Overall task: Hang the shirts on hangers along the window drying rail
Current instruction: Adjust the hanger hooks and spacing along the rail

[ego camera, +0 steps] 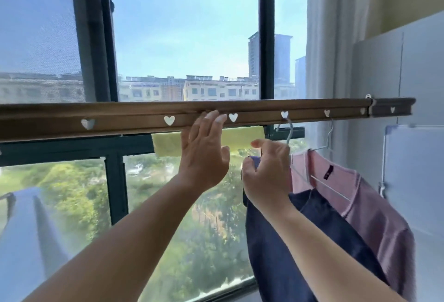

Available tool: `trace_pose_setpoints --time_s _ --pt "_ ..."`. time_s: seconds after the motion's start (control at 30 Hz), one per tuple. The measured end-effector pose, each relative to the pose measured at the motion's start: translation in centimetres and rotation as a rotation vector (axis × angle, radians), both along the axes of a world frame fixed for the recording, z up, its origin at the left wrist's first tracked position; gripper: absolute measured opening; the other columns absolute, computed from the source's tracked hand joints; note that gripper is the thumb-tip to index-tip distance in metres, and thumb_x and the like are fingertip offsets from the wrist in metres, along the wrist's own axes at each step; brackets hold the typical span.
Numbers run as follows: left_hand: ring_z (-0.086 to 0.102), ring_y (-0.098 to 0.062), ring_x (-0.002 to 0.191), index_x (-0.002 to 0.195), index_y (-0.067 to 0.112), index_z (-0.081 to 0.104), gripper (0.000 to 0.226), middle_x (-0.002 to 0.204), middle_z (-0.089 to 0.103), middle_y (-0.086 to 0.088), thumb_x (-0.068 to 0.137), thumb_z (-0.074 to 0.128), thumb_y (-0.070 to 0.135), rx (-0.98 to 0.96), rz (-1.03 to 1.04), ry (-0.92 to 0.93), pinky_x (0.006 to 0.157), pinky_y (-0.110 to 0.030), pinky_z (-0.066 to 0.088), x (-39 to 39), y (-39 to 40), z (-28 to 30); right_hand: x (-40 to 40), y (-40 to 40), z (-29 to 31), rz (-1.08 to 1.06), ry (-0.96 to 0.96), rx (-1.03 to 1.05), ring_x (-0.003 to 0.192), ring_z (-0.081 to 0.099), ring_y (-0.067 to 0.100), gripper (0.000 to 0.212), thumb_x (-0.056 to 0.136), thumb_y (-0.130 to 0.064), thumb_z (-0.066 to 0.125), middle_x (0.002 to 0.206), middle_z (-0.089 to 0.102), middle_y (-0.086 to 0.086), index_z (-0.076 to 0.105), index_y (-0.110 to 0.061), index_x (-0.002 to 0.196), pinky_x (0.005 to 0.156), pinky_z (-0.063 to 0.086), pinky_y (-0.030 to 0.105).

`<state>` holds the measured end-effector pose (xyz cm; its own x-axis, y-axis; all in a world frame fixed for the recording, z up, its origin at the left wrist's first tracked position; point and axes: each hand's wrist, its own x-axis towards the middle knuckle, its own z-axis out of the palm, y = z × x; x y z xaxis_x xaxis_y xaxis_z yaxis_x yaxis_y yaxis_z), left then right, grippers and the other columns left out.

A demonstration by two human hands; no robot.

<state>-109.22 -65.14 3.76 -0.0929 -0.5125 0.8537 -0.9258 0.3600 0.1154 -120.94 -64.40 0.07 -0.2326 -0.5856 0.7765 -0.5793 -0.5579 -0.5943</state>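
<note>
Window drying rail (120,121) under flat-fingered left hand (204,155); right hand (266,172) gripping navy shirt's (300,241) hanger (288,131), hook at rail.

I see the drying rail (144,119) crossing the frame at mid-height, its heart-shaped holes (169,120) toward the left bare. My left hand (204,155) rests flat on the rail at centre. Right of it my right hand (266,172) grips the navy shirt (312,241) by its hanger (289,133), hooked in a hole. The pink shirt (374,217) crowds the lower right, just beside the navy one. Below the rail at left, only window frame (115,181) stands behind.
</note>
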Motion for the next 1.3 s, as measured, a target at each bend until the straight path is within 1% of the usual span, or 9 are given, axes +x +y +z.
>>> trace_pose_setpoints --time_s 0.1,0.23,0.33,0.4,0.5,0.6,0.83,1.0,1.3 --pt "0.009 -0.019 0.145 0.141 0.022 0.031 0.062 0.153 0.022 0.002 0.084 0.054 0.02 -0.088 0.03 -0.047 0.115 -0.042 0.005 -3.0 -1.3 0.2 -3.8 -0.9 0.2 -0.206 0.173 0.078 0.121 0.033 0.022 0.04 0.085 -0.018 0.056 0.128 0.036 0.007 0.047 -0.016 0.124 0.103 0.021 0.026" --pt "0.003 -0.023 0.146 0.145 0.021 0.023 0.069 0.154 0.016 -0.003 0.083 0.055 0.02 -0.095 0.105 -0.086 0.115 -0.045 0.0 -5.2 -3.4 1.2 -7.8 -2.0 0.3 -0.288 0.321 0.382 0.125 0.032 0.032 0.042 0.089 -0.019 0.046 0.136 0.033 0.014 0.038 -0.007 0.128 0.105 0.028 0.039" --pt "-0.004 -0.025 0.146 0.147 0.02 0.016 0.073 0.157 0.008 -0.007 0.084 0.054 0.022 -0.048 0.169 -0.085 0.115 -0.046 -0.003 -5.8 -5.0 1.5 -10.0 -3.1 -0.5 -0.157 0.254 0.571 0.099 0.053 0.032 0.025 0.088 -0.008 0.042 0.103 0.057 0.014 0.048 0.001 0.11 0.075 0.044 0.032" --pt "0.001 -0.029 0.146 0.147 0.018 0.02 0.073 0.155 0.013 -0.01 0.083 0.055 0.021 -0.057 0.209 -0.105 0.115 -0.048 0.002 -5.7 -5.7 1.5 -10.9 -4.0 -0.8 -0.098 0.189 0.612 0.078 0.059 0.03 0.017 0.086 -0.005 0.043 0.077 0.061 0.011 0.057 0.003 0.089 0.054 0.042 0.027" --pt "0.02 -0.032 0.14 0.142 0.015 0.032 0.071 0.147 0.03 -0.012 0.076 0.059 0.017 -0.136 0.243 -0.125 0.11 -0.049 0.014 -5.3 -6.3 1.7 -11.2 -5.4 -0.8 0.067 -0.099 0.674 0.075 0.064 0.029 0.022 0.087 -0.003 0.043 0.079 0.067 0.015 0.062 0.0 0.075 0.069 0.053 0.037" --pt "0.024 -0.031 0.134 0.139 0.015 0.035 0.067 0.141 0.034 -0.011 0.077 0.059 0.017 -0.166 0.247 -0.135 0.107 -0.044 0.014 -4.7 -6.4 2.3 -10.5 -5.9 -1.4 0.191 -0.339 0.664 0.068 0.056 0.016 0.027 0.09 -0.001 0.041 0.069 0.062 0.004 0.064 -0.006 0.076 0.068 0.048 0.031" --pt "0.023 -0.028 0.131 0.142 0.019 0.032 0.065 0.14 0.031 -0.006 0.081 0.054 0.021 -0.126 0.262 -0.156 0.104 -0.041 0.009 -3.0 -6.4 2.9 -7.4 -5.2 -1.3 0.226 -0.459 0.487 0.058 0.051 0.007 0.027 0.094 -0.011 0.043 0.063 0.06 -0.005 0.066 -0.019 0.083 0.051 0.035 0.018" --pt "0.013 -0.024 0.139 0.145 0.021 0.024 0.068 0.146 0.022 -0.003 0.083 0.053 0.024 -0.04 0.26 -0.149 0.112 -0.043 0.006 -1.8 -5.9 2.8 -4.8 -3.4 -0.1 0.314 -0.449 0.407 0.057 0.055 0.006 0.026 0.093 -0.011 0.046 0.06 0.061 -0.008 0.068 -0.02 0.083 0.056 0.044 0.017" --pt "0.006 -0.018 0.144 0.146 0.022 0.019 0.067 0.151 0.019 0.003 0.088 0.051 0.019 -0.006 0.193 -0.049 0.115 -0.041 0.0 3.4 -1.7 2.5 1.2 0.1 -0.3 0.451 -0.371 0.47 0.055 0.052 0.006 0.025 0.092 -0.009 0.047 0.057 0.061 -0.006 0.07 -0.013 0.085 0.053 0.039 0.016"
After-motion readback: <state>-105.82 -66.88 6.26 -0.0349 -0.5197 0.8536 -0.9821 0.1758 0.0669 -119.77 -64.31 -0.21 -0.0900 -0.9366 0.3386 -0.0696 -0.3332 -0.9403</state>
